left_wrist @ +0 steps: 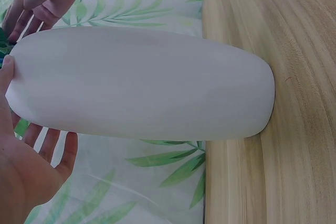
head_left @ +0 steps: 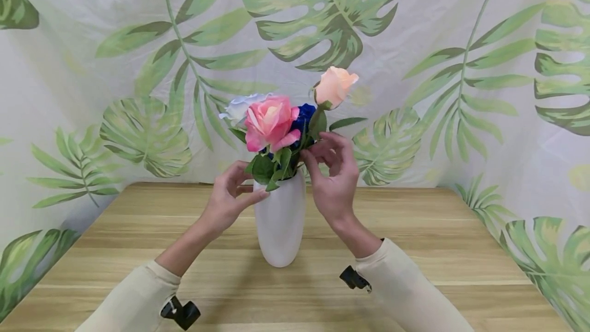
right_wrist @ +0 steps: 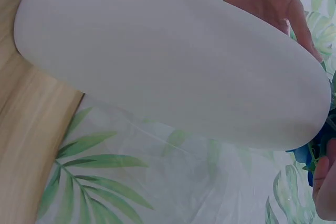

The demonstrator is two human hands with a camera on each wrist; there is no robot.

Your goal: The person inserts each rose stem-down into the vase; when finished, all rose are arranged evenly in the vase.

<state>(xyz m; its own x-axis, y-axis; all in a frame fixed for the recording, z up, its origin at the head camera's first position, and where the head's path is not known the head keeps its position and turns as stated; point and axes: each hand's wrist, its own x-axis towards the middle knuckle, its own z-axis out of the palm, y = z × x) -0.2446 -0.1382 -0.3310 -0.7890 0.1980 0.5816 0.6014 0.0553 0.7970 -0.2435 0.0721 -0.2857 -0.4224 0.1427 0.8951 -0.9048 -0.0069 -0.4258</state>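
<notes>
A tall white vase (head_left: 279, 224) stands upright on the wooden table, also large in both wrist views. From its mouth rise a pink rose (head_left: 271, 123), a pale blue-white rose (head_left: 244, 108), a dark blue rose (head_left: 304, 117) and a peach rose (head_left: 335, 86), which stands highest and leans right. My left hand (head_left: 230, 193) holds the vase's upper left side, thumb at the front of the rim and fingers curled behind. With thumb and fingers, my right hand (head_left: 336, 178) pinches at the peach rose's stem among the leaves, just above the rim; leaves partly hide the fingertips.
The wooden table (head_left: 401, 240) runs back to a hanging cloth (head_left: 221, 65) printed with green leaves. A small black device (head_left: 181, 313) sits at the left sleeve, and another black device (head_left: 354, 277) at the right cuff.
</notes>
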